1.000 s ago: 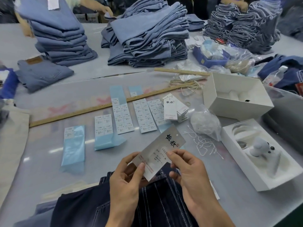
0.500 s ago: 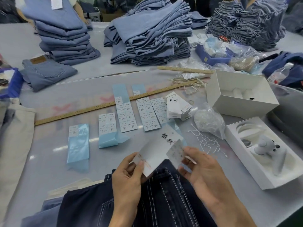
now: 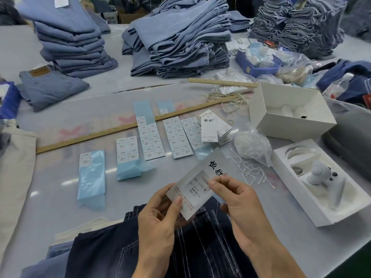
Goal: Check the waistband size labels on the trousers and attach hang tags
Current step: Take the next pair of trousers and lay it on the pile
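Head cam: saw left hand (image 3: 158, 219) pinching hang tag (image 3: 200, 183), right hand (image 3: 239, 205) pinching its edge, dark trousers (image 3: 200, 253) right underneath.

The sticker sheets' (image 3: 153, 138) print is too small to read; the bottom edge crops the dark trousers (image 3: 202, 249).

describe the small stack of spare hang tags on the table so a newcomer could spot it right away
Start at the long wooden ruler lying slantwise across the grey table. Just below its right end, between the sticker sheets and the open white box, sits the stack of hang tags. Unlike the flat sheets, it is a fanned pile of white cards with black brush characters on top.
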Available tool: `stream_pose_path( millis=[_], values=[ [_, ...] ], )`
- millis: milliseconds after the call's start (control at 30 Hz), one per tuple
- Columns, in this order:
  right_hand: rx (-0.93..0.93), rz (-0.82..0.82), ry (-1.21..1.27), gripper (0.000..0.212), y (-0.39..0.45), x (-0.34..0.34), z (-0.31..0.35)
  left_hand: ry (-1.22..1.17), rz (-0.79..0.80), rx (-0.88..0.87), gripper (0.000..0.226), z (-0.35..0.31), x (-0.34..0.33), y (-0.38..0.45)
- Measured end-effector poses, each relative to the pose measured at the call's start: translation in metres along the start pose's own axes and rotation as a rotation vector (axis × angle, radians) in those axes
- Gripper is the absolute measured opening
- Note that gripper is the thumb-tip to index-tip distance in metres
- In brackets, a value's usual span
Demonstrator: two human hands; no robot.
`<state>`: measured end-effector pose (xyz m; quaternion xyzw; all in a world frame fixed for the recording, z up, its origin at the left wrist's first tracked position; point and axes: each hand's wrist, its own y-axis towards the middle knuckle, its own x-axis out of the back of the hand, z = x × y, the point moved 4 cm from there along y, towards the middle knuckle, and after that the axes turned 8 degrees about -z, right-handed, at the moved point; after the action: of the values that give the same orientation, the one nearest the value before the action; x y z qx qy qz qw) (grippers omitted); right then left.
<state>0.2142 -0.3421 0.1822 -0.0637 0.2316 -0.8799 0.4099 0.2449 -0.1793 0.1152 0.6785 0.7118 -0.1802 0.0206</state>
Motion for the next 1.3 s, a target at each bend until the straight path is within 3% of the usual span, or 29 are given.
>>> stream_pose_path(
  millis=[633,900,1000,1100,1167,1233,1300],
  values=[
    [0.104,0.017,-0.026,0.006,0.006,-0.001,-0.012,-0.040,0.033,0.000,0.030,-0.009,-0.001,-0.005],
    [0.271,0.005,-0.223,0.009,0.004,-0.003,-0.017,-0.034,0.072,0.070,0.049,-0.018,-0.005,-0.008],
    [0.308,0.010,-0.274,0.009,0.005,-0.003,-0.019,0.085,0.068,0.073,0.039,-0.019,-0.008,-0.006],
    [0.398,-0.085,-0.318,0.011,0.004,-0.002,-0.021,0.115,0.063,0.046,0.030,-0.018,-0.009,-0.008],
    [0.502,-0.154,-0.309,0.022,0.000,-0.004,-0.021,0.102,0.051,0.029,0.029,-0.019,-0.011,-0.009],
    [0.538,-0.194,-0.280,0.059,-0.001,-0.004,-0.022,0.099,0.014,0.004,0.028,-0.019,-0.012,-0.009],
    [0.372,-0.150,-0.143,0.078,0.006,-0.002,-0.023,0.101,-0.047,-0.003,0.026,-0.019,-0.009,-0.009]
  ],
)
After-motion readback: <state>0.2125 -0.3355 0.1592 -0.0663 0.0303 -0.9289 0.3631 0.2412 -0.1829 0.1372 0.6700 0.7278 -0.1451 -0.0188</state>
